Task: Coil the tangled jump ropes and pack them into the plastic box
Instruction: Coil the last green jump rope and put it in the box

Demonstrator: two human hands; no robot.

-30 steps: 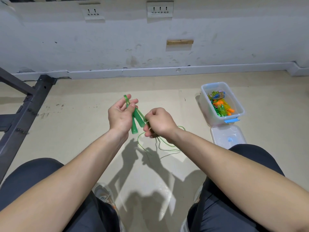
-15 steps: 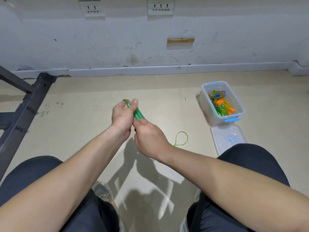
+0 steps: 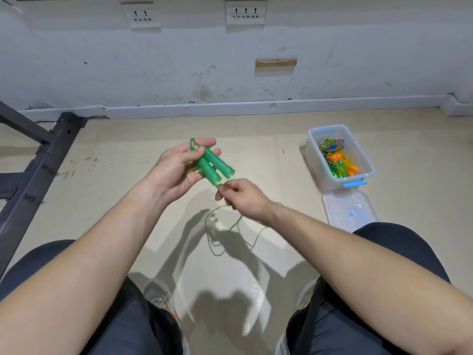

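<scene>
My left hand [image 3: 176, 167] holds the two green handles [image 3: 213, 166] of a jump rope side by side, thumb over them, with a short cord loop sticking out above the fingers. Just below the handles' open ends, my right hand [image 3: 243, 197] pinches the thin green cord [image 3: 222, 231], which hangs in loose loops down to the floor. The clear plastic box [image 3: 330, 180] stands at the right on the floor, holding several coiled ropes in green, orange and yellow. Its clear lid [image 3: 348, 208] lies flat in front of it.
A dark metal frame [image 3: 38, 175] slants along the left side of the beige floor. A white wall with sockets closes off the far side. My knees [image 3: 384, 247] and shoes [image 3: 158, 295] fill the bottom of the view.
My right hand has come off the handles and moved down and right, drawing cord out. The handles now lie exposed in my left hand, and more cord loops hang below.
</scene>
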